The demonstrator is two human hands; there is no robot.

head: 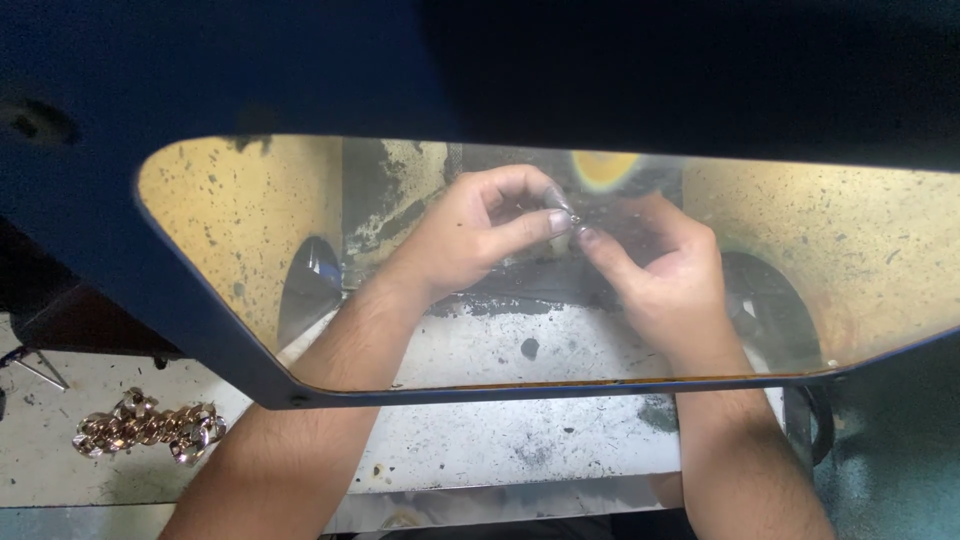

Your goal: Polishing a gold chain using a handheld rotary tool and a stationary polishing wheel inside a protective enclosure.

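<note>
So both hands were inside the polishing hood, seen through the speckled shield (250, 215); the left hand (462, 235) and the right hand (668, 275) met just below the yellowish buffing wheel (604, 166); looked to me like the step in hand was presenting a small metal piece (570, 222) to that wheel, or turning it over between passes, can't say which. The piece sat right between the two hands; the left thumb and forefinger were closed down on it from the left, and the right fingers (590, 240) were pinched up against it from the right, so both sets of fingers were nearly shut with only that tiny bit between them; the piece was too small and blurry to say what kind of part it was. It was held off the grimy white surface (480, 440), close under the wheel but I couldn't tell if it was touching. Next move would probably call for a firm pinch and fingertips kept clear of the wheel. A chunky gold-coloured chain (150, 428) lay well apart at the left, outside the hood.
</note>
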